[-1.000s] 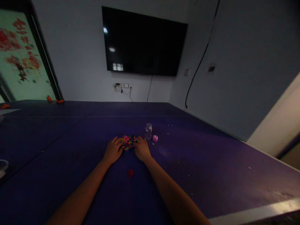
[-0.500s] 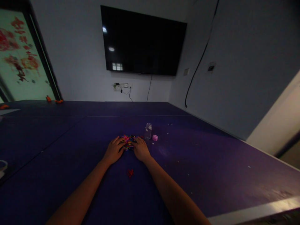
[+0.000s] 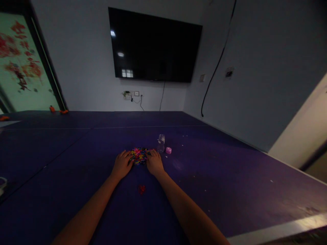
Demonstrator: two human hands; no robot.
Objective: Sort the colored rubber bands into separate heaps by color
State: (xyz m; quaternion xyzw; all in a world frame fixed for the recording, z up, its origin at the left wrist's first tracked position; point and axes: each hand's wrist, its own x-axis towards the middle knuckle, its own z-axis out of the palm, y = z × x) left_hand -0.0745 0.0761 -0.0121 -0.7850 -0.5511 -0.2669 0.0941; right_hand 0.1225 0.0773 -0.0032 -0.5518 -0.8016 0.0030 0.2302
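A heap of small multicoloured pieces (image 3: 138,155) lies on the dark purple table (image 3: 230,177). My left hand (image 3: 122,164) rests flat at the heap's left edge, fingers spread and touching it. On the heap's right edge lies my right hand (image 3: 154,162), fingers stretched out against the pieces. Neither hand grips anything. A small red cluster (image 3: 141,189) sits apart on the table between my forearms.
A small clear bottle (image 3: 161,143) stands just right of the heap, with a pink cap (image 3: 168,150) beside it. A black wall screen (image 3: 153,46) hangs ahead. Orange bits (image 3: 57,109) lie at the far left edge. The table's near right edge (image 3: 276,229) is pale.
Both hands shifted slightly around the heap, pressing it a little closer together. The view drifted a little.
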